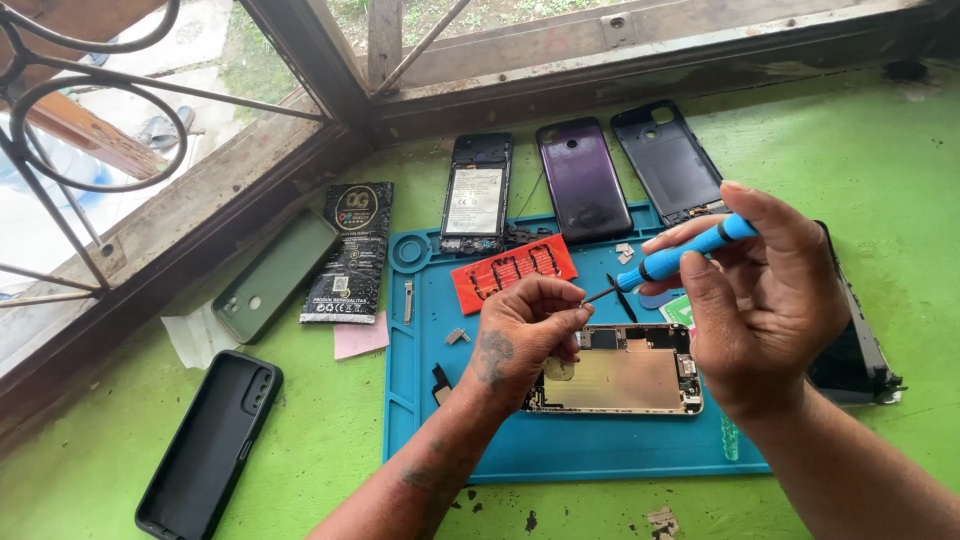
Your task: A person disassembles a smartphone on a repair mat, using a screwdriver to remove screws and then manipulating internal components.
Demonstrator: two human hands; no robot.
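Observation:
My right hand grips a blue-handled screwdriver, its thin tip pointing left toward my left fingertips. My left hand is pinched shut just at that tip; what it pinches is too small to see. Both hands hover over an opened phone body with a bare metal inside, lying on a blue work mat. A red screw-holder pad lies on the mat just behind my left hand.
Behind the mat lie an opened phone with its battery showing, a purple back cover and a dark frame. Left of the mat lie a black packet, a green case and a black case. A phone screen lies at right.

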